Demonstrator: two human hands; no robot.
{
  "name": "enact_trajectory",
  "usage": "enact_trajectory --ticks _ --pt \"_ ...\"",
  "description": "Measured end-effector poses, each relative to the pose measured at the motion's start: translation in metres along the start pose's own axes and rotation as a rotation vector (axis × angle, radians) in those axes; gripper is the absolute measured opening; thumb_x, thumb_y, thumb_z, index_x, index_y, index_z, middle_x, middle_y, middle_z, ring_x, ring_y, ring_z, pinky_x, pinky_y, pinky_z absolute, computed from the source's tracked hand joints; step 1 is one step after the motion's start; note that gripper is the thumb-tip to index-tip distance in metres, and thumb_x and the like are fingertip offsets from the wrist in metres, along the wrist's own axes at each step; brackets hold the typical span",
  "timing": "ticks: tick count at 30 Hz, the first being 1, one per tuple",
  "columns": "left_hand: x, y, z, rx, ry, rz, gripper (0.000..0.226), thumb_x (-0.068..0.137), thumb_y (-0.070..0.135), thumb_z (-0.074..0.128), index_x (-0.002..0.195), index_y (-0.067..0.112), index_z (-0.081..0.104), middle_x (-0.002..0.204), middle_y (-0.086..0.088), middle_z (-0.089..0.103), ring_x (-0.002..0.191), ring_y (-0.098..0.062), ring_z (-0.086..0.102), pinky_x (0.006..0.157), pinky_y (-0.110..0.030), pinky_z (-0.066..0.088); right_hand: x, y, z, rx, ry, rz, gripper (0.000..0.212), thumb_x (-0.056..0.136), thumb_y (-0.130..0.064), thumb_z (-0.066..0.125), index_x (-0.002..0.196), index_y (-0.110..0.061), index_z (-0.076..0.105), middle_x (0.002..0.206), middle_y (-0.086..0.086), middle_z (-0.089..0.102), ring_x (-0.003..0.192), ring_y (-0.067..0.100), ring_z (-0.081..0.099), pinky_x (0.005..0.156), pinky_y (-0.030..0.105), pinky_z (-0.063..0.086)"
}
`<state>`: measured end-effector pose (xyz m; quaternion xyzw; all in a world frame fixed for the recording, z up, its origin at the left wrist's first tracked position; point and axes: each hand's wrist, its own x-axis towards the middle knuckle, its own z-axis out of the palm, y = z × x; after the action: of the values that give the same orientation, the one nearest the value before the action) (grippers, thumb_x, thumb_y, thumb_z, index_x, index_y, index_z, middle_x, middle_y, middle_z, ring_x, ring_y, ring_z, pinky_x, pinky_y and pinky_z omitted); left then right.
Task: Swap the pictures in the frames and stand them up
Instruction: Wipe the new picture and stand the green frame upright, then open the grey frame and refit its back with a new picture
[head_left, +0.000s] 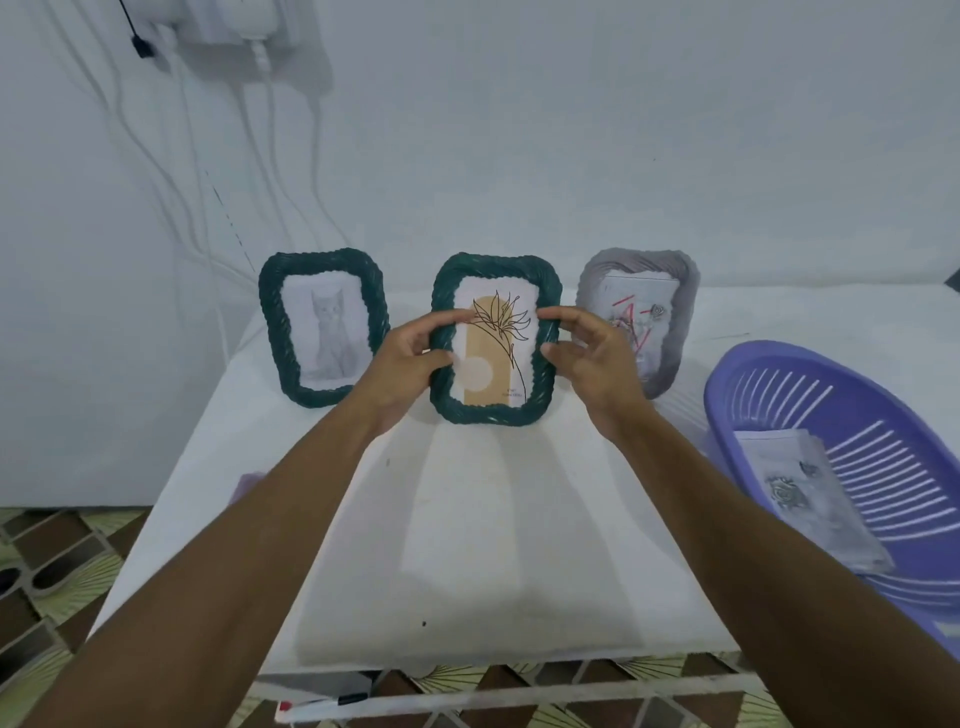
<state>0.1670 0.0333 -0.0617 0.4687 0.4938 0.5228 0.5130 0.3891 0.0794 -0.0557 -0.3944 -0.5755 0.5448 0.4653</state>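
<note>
Three woven frames stand in a row at the back of the white table (467, 545). The left green frame (322, 327) shows a cat drawing. The middle green frame (496, 340) holds a flower line drawing on a tan shape. My left hand (410, 358) grips its left edge, thumb on the front. My right hand (592, 353) pinches its right edge between thumb and fingers. The grey frame (641, 317) on the right holds a picture with red lines and is partly hidden behind my right hand.
A purple slatted basket (852, 447) sits at the right with loose printed pictures (810, 499) in it. White cables (182, 156) hang down the wall at the back left. A marker (322, 702) lies on a lower shelf by the table's front edge.
</note>
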Motion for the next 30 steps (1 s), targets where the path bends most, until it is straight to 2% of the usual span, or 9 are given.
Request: enact_trajectory --ticks 3,8,15,23,30 --pt "0.016 -0.002 0.0 0.008 0.021 0.01 0.057 0.088 -0.018 0.047 0.121 0.023 0.067 0.131 -0.001 0.062 0.123 -0.023 0.057 0.099 -0.041 0.051 0.019 0.003 0.004 0.003 0.011 -0.02 0.037 0.086 0.014 0.056 0.108 -0.015 0.068 0.116 0.008 0.069 0.088 0.018 0.071 0.073 0.027 0.056" --pt "0.029 -0.007 0.0 0.043 0.028 0.018 0.065 0.084 -0.02 0.047 0.122 0.028 0.067 0.132 0.005 0.06 0.125 -0.021 0.054 0.1 -0.037 0.051 0.037 0.015 0.005 0.007 0.046 -0.022 0.041 0.085 0.014 0.057 0.104 -0.02 0.07 0.118 0.009 0.067 0.1 0.029 0.068 0.078 0.036 0.058" --pt "0.037 -0.004 -0.003 0.011 -0.062 0.023 0.07 0.082 -0.026 0.044 0.133 0.019 0.058 0.136 0.002 0.059 0.123 -0.016 0.057 0.101 -0.033 0.048 0.046 0.019 0.0 0.024 0.03 -0.024 0.041 0.086 0.016 0.055 0.103 -0.019 0.068 0.116 0.012 0.067 0.094 0.024 0.067 0.078 0.033 0.057" --pt "0.046 -0.01 -0.007 0.07 0.006 0.043 0.074 0.079 -0.028 0.042 0.127 0.024 0.063 0.135 0.004 0.06 0.125 -0.012 0.054 0.104 -0.034 0.047 0.046 0.025 0.012 0.01 0.089 -0.019 0.044 0.084 0.02 0.049 0.106 -0.014 0.066 0.117 0.008 0.066 0.094 0.016 0.068 0.07 0.023 0.055" --pt "0.041 -0.02 -0.006 0.085 0.046 0.049 0.075 0.078 -0.028 0.042 0.125 0.027 0.064 0.133 0.006 0.061 0.127 -0.011 0.052 0.106 -0.037 0.045 0.041 0.028 0.015 -0.05 0.087 -0.018 0.046 0.086 0.02 0.049 0.106 -0.019 0.065 0.117 0.004 0.066 0.101 0.019 0.068 0.071 0.025 0.057"
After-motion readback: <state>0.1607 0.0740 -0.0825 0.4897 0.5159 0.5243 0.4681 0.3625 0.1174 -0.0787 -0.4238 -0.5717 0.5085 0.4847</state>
